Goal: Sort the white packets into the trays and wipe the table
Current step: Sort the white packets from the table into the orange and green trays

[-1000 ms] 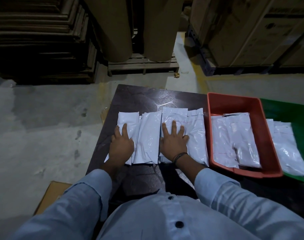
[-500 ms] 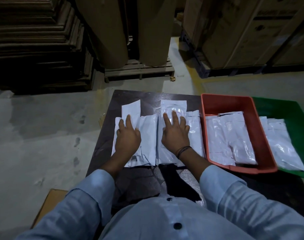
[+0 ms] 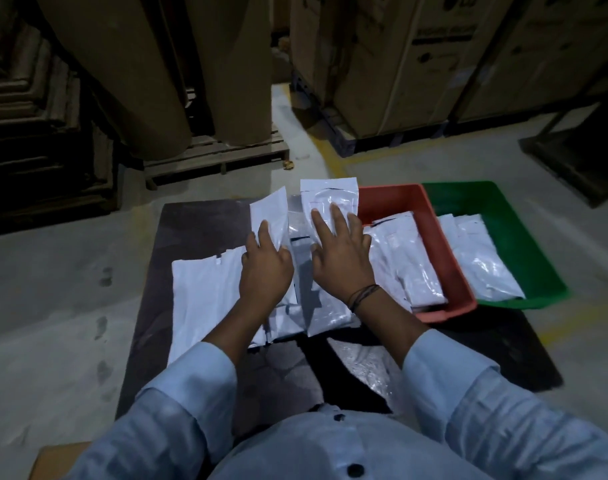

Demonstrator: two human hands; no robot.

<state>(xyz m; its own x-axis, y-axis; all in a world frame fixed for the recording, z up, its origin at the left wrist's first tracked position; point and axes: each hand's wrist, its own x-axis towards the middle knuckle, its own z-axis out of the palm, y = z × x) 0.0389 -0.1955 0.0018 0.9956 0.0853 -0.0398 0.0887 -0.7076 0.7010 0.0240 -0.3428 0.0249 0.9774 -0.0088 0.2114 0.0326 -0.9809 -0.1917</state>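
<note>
The cardboard boxes [image 3: 382, 81] at the upper right of the frame carry a round logo, large letters cut by the top edge that look like "LG", and black print bands too blurred to read; marks on the white packets [image 3: 330, 194] are illegible.

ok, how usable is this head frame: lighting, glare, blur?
Head view: dim overall, the stack at left nearly lost in shadow; white packets bright with little surface detail; a glare patch on the dark table near the person; green tray and right edge slightly smeared; wide-angle lean in the boxes behind.
</note>
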